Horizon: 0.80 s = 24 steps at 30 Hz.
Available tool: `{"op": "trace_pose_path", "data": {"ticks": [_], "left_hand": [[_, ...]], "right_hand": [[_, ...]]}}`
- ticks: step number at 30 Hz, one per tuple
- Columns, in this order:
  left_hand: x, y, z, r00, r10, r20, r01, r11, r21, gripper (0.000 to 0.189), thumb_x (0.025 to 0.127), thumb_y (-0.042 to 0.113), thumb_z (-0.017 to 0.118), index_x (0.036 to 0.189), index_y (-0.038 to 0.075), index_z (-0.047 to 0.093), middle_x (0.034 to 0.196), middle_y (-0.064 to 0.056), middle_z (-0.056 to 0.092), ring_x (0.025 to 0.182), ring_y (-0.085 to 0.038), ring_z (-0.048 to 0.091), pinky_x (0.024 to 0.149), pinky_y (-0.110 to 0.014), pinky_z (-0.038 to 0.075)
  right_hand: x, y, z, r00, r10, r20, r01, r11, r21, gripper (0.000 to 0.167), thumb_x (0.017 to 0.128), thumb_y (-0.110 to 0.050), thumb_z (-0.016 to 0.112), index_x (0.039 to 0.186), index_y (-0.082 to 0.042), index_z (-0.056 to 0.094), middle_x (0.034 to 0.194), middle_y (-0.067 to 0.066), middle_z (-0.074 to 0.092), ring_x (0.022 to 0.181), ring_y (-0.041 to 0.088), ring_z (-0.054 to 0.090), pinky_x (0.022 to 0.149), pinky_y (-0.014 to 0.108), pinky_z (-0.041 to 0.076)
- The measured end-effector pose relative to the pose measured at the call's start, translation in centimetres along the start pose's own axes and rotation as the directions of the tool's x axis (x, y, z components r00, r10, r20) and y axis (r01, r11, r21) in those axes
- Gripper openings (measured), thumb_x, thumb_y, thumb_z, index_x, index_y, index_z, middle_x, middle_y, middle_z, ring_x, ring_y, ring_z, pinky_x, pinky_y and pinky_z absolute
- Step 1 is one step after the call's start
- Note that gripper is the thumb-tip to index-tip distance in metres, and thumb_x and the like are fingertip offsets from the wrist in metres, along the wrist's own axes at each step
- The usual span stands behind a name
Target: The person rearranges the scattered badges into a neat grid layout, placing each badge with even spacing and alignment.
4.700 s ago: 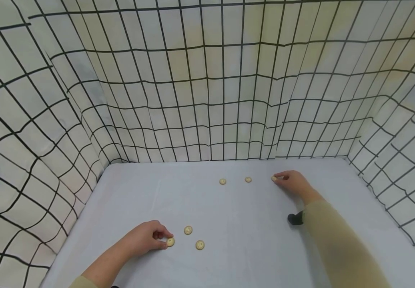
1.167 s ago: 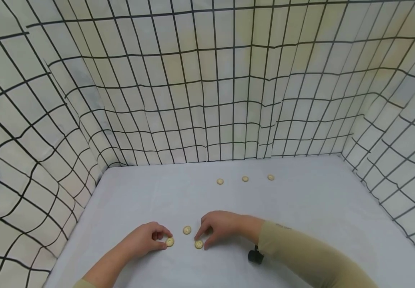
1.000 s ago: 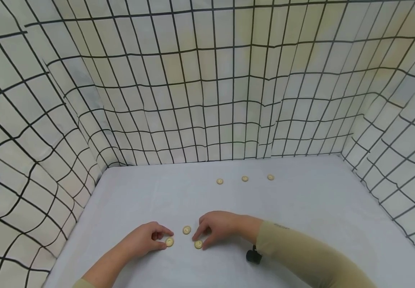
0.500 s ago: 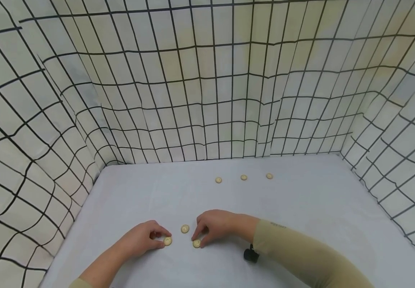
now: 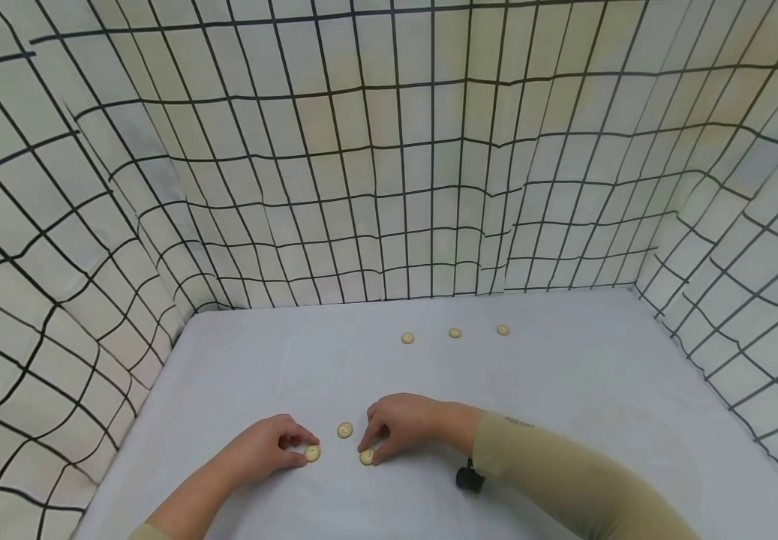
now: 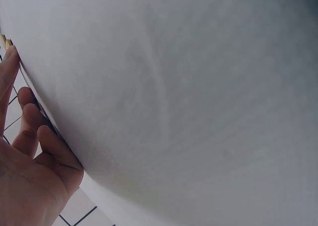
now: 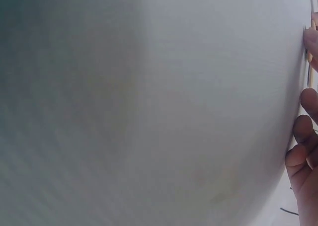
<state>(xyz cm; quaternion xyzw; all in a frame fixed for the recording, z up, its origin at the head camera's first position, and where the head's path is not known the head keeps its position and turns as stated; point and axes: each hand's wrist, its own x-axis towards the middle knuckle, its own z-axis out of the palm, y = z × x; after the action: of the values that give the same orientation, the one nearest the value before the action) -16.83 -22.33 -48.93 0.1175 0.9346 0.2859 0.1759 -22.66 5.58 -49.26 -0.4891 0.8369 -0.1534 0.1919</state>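
Observation:
My left hand [image 5: 268, 448] pinches a round pale wooden button [image 5: 312, 453] between thumb and forefinger, low on the white table. Just to the right, my right hand [image 5: 402, 424] has finger and thumb at opposite sides of a second such button [image 5: 366, 457]. A third button [image 5: 344, 430] lies flat between the two hands and slightly farther back, untouched. In the left wrist view the left hand [image 6: 35, 176] shows at the edge with its other fingers curled. Only the fingertips of the right hand [image 7: 305, 141] show in the right wrist view.
Farther back, three similar buttons lie in a spaced row: a left one [image 5: 407, 338], a middle one [image 5: 455, 332] and a right one [image 5: 503, 330]. A white sheet with a black grid [image 5: 389, 187] walls the table's back and sides. A black wrist camera [image 5: 470, 478] hangs under the right sleeve.
Several seconds ago my right hand held the rightmost back button; it has since left it there and come forward to the front right button. The left hand has kept its pinch.

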Motion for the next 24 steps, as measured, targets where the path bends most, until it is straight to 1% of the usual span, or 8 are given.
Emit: {"op": "trace_pose_path", "data": {"ticks": [4, 9, 14, 24], "left_hand": [[0.0, 0.0, 0.0, 1.000, 0.000, 0.006, 0.000, 1.000, -0.008, 0.024, 0.077, 0.023, 0.085, 0.097, 0.032, 0.076, 0.084, 0.006, 0.054, 0.078, -0.015, 0.046, 0.065, -0.028, 0.038], [-0.1, 0.1, 0.0, 1.000, -0.019, 0.004, 0.019, 1.000, -0.017, 0.024, 0.077, 0.023, 0.085, 0.097, 0.031, 0.076, 0.085, 0.006, 0.054, 0.079, -0.016, 0.046, 0.066, -0.029, 0.038], [-0.1, 0.2, -0.1, 0.999, -0.039, 0.007, 0.039, 0.999, -0.019, 0.024, 0.076, 0.023, 0.085, 0.097, 0.031, 0.076, 0.085, 0.005, 0.054, 0.079, -0.016, 0.046, 0.066, -0.029, 0.037], [-0.2, 0.2, -0.2, 1.000, -0.015, 0.007, 0.015, 1.000, -0.021, 0.024, 0.077, 0.023, 0.085, 0.097, 0.032, 0.076, 0.085, 0.005, 0.054, 0.079, -0.016, 0.045, 0.066, -0.029, 0.037]], "right_hand": [[-0.2, 0.1, 0.0, 1.000, 0.013, -0.011, -0.013, 1.000, 0.022, 0.024, 0.083, -0.037, 0.080, 0.107, -0.032, 0.078, 0.082, -0.019, 0.055, 0.075, -0.002, 0.046, 0.068, 0.015, 0.038], [-0.5, 0.3, -0.4, 0.999, 0.038, -0.021, -0.037, 0.998, 0.051, 0.023, 0.084, -0.035, 0.080, 0.107, -0.031, 0.078, 0.082, -0.018, 0.056, 0.076, -0.001, 0.047, 0.070, 0.016, 0.040], [-0.8, 0.6, -0.6, 0.998, 0.063, -0.029, -0.062, 0.997, 0.046, 0.023, 0.084, -0.036, 0.080, 0.106, -0.032, 0.078, 0.082, -0.019, 0.055, 0.077, -0.002, 0.048, 0.071, 0.017, 0.040], [-1.7, 1.8, -1.2, 0.992, 0.103, -0.075, -0.099, 0.994, 0.056, 0.025, 0.084, -0.035, 0.080, 0.108, -0.031, 0.078, 0.081, -0.017, 0.055, 0.076, 0.000, 0.049, 0.070, 0.018, 0.040]]}}
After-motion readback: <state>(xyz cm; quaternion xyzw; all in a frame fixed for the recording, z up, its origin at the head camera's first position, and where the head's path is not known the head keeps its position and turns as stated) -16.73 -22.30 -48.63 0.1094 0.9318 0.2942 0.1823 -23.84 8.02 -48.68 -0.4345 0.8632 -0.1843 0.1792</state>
